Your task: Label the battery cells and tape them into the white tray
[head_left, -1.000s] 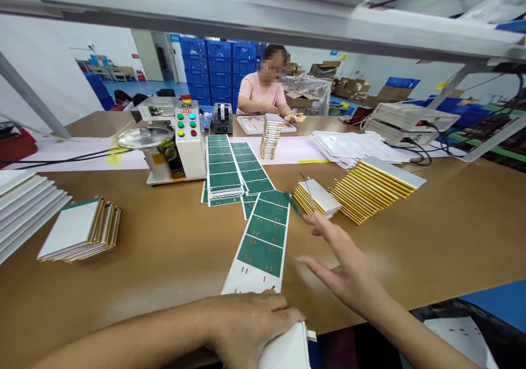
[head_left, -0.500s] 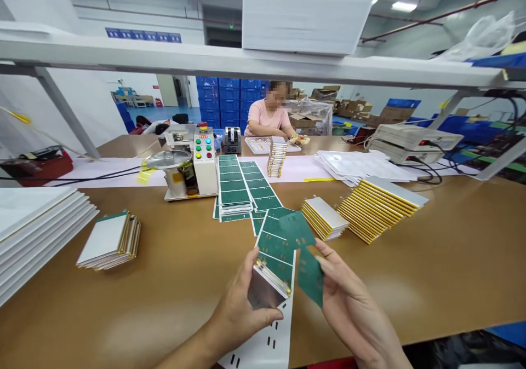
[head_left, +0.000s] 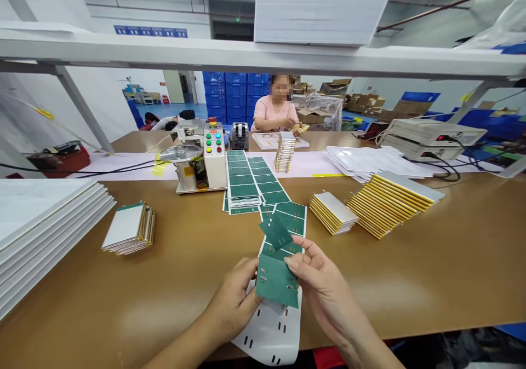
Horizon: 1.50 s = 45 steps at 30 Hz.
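Note:
My left hand (head_left: 236,298) is closed round a small flat silvery cell, mostly hidden behind a green slotted sticker (head_left: 276,281). That sticker lies over the cell, and my right hand (head_left: 318,281) pinches its upper right corner. A second green sticker (head_left: 277,232) sticks out from the fingers of my right hand, above the first. Under both hands a sticker sheet (head_left: 271,336) runs down the table, its lower part bare white with dark slots. More green sticker sheets (head_left: 242,180) are piled farther back.
Stacks of cells stand at left (head_left: 127,229), centre right (head_left: 332,213) and right (head_left: 394,205). White trays (head_left: 49,210) fill the left edge. A machine with buttons (head_left: 214,161) stands behind. Across the table a person (head_left: 275,111) handles parts. A shelf beam (head_left: 205,57) crosses above.
My right hand has moved left, bringing the green sticker over the cell in my left hand. The second sticker has turned with it. The view has shifted slightly.

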### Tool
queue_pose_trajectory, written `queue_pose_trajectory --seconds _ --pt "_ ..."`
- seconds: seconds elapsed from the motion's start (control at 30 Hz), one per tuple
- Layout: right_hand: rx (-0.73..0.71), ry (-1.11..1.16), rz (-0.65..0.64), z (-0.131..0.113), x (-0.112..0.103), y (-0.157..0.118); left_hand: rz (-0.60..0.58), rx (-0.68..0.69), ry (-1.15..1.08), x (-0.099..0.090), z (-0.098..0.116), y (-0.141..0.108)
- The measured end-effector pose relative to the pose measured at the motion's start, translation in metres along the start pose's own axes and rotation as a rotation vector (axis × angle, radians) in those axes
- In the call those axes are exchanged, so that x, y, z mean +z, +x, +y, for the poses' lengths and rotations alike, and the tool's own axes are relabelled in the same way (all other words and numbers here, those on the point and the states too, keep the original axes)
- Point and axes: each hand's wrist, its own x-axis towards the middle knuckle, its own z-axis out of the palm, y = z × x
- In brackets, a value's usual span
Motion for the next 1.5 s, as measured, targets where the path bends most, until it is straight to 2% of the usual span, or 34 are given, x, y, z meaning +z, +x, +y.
queue_pose_trajectory --seconds 0.23,0.33,0.5,0.73,0.87,1.13,1.23,1.33,1.4,1.5 --pt "-0.049 -0.064 0.042 -0.001 -0.003 0.000 0.006 0.080 0.116 -0.006 0.008 0.001" --pt "-0.083 -0.103 0.068 -0.001 -0.002 -0.001 0.006 0.067 0.108 -0.005 0.010 0.001" --pt "-0.109 -0.144 0.092 -0.002 -0.002 -0.001 -0.013 0.030 -0.040 -0.004 0.014 0.001" --pt "-0.094 -0.168 0.110 -0.002 -0.005 -0.004 -0.037 -0.145 -0.293 0.005 0.007 0.000" --pt "-0.090 -0.192 0.104 0.001 -0.003 -0.004 -0.060 -0.130 -0.428 0.008 0.009 0.000" --pt "-0.182 -0.339 0.143 0.003 -0.006 -0.005 -0.064 -0.164 -0.463 0.007 0.014 0.000" --pt "-0.210 -0.380 0.151 0.002 -0.006 -0.006 -0.108 -0.184 -0.539 0.006 0.016 -0.002" --pt "-0.176 -0.361 0.150 0.003 -0.006 -0.006 -0.150 -0.206 -0.651 0.007 0.018 -0.003" --pt "-0.134 -0.296 0.129 0.004 -0.005 -0.006 -0.112 -0.225 -0.672 0.008 0.020 -0.002" --pt "-0.032 -0.135 0.085 0.005 -0.006 -0.004 -0.042 -0.244 -0.587 0.010 0.024 0.001"
